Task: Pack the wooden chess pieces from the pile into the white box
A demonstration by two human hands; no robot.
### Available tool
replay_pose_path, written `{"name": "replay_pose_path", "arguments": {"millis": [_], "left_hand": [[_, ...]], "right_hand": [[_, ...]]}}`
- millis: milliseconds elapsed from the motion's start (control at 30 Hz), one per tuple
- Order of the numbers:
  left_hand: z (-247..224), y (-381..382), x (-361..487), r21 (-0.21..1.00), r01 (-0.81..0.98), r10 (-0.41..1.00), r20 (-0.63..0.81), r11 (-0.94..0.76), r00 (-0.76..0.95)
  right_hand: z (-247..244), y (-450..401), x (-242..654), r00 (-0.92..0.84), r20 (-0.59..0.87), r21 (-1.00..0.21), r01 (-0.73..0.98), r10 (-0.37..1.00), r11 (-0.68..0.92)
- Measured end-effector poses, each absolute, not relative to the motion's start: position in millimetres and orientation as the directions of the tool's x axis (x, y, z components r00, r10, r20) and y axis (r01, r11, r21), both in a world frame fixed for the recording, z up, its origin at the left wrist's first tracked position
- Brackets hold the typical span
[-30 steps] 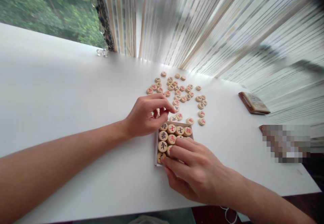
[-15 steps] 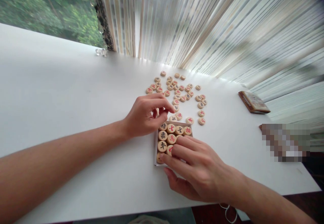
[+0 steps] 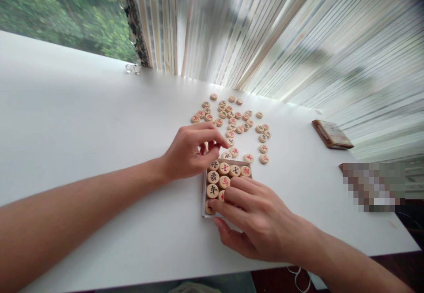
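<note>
A shallow box [image 3: 204,196] near the table's front edge holds rows of round wooden pieces with red and black characters. My right hand [image 3: 255,215] lies over the box's right and lower part, fingers apart, a fingertip on the piece [image 3: 210,206] in the lower left corner; its palm side is hidden. My left hand [image 3: 197,148] hovers at the box's upper left corner, thumb and fingers curled towards each other with a gap between the tips and nothing visible in them. Beyond the box many loose pieces [image 3: 232,121] lie scattered.
The white table [image 3: 99,129] reaches back to a window and striped curtains [image 3: 225,28]. A small book-like box [image 3: 332,134] lies at the right, with a blurred-out object [image 3: 372,187] nearer. Small clear objects [image 3: 133,68] stand at the back left. A white cable [image 3: 298,279] hangs below the front edge.
My right hand's index fingertip and thumb have shifted very slightly to the left over the box. My left hand has stayed in place.
</note>
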State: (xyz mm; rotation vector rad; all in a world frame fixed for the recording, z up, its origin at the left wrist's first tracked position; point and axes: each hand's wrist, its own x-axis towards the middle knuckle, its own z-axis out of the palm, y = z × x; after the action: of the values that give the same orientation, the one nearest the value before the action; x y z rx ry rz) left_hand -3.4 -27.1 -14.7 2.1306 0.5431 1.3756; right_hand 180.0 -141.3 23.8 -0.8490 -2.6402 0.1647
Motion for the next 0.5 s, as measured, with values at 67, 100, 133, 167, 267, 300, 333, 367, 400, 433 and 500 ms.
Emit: {"name": "replay_pose_path", "arguments": {"millis": [67, 100, 133, 167, 267, 300, 333, 367, 400, 433, 500], "left_hand": [[-14.6, -27.2, -3.4, 0.633, 0.047, 0.595, 0.698, -0.773, 0.399], [-14.5, -27.2, -3.4, 0.631, 0.048, 0.594, 0.698, -0.774, 0.399], [-14.5, -27.3, -3.5, 0.630, 0.048, 0.593, 0.699, -0.775, 0.399], [-14.5, -27.4, -3.5, 0.630, 0.047, 0.593, 0.699, -0.775, 0.399], [-14.8, -27.4, -3.6, 0.637, 0.043, 0.598, 0.696, -0.770, 0.398], [-14.9, -27.3, -3.7, 0.640, 0.043, 0.601, 0.694, -0.767, 0.396], [-15.1, -27.3, -3.7, 0.643, 0.043, 0.604, 0.692, -0.765, 0.394], [-15.2, -27.2, -3.7, 0.645, 0.043, 0.607, 0.691, -0.763, 0.393], [-15.3, -27.1, -3.8, 0.647, 0.042, 0.608, 0.690, -0.761, 0.393], [-15.3, -27.0, -3.8, 0.649, 0.041, 0.609, 0.689, -0.760, 0.393], [-15.2, -26.9, -4.0, 0.652, 0.040, 0.611, 0.686, -0.758, 0.397]], "right_hand": [[23.8, -141.5, 179.5, -0.754, 0.306, -0.219, 0.539, 0.581, 0.814], [23.8, -141.6, 179.3, -0.753, 0.311, -0.222, 0.536, 0.580, 0.815], [24.0, -141.7, 179.4, -0.752, 0.320, -0.225, 0.531, 0.577, 0.817], [24.4, -141.7, 179.8, -0.751, 0.328, -0.229, 0.525, 0.573, 0.819], [27.6, -140.4, 183.5, -0.740, 0.366, -0.235, 0.513, 0.564, 0.826], [29.4, -139.5, 185.8, -0.733, 0.376, -0.245, 0.512, 0.567, 0.824], [31.5, -138.5, 188.4, -0.726, 0.379, -0.265, 0.510, 0.574, 0.819], [33.9, -137.4, 191.4, -0.721, 0.369, -0.294, 0.508, 0.586, 0.810], [36.3, -136.5, 194.6, -0.721, 0.346, -0.331, 0.504, 0.600, 0.798], [38.7, -135.8, 197.6, -0.729, 0.312, -0.368, 0.499, 0.609, 0.785], [42.6, -135.3, 202.5, -0.749, 0.228, -0.418, 0.501, 0.622, 0.757]]}}
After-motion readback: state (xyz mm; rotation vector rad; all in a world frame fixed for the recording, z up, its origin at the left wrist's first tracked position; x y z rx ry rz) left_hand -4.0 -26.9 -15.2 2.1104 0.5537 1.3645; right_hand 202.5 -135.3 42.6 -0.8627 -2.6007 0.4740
